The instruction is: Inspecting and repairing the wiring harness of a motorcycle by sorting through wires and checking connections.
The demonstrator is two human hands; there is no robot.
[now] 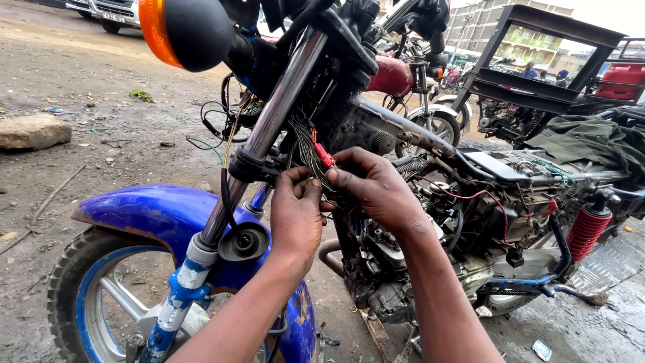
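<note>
A stripped motorcycle fills the head view, with a blue front mudguard [154, 212] and a chrome fork tube [279, 111]. A bundle of loose wires [306, 144] hangs behind the fork near the steering head. My left hand [295, 215] pinches some of these wires with its fingertips. My right hand [373, 188] grips the same bundle just to the right, beside a red wire connector [322, 156]. Both hands touch each other at the fingertips. The engine [396, 275] sits below them.
An orange turn signal [181, 30] juts out at the top left. A red rear shock spring [586, 232] is at the right. Other motorcycles [403, 81] and a black metal frame [537, 60] stand behind. A rock [33, 131] lies on the dirt ground at left.
</note>
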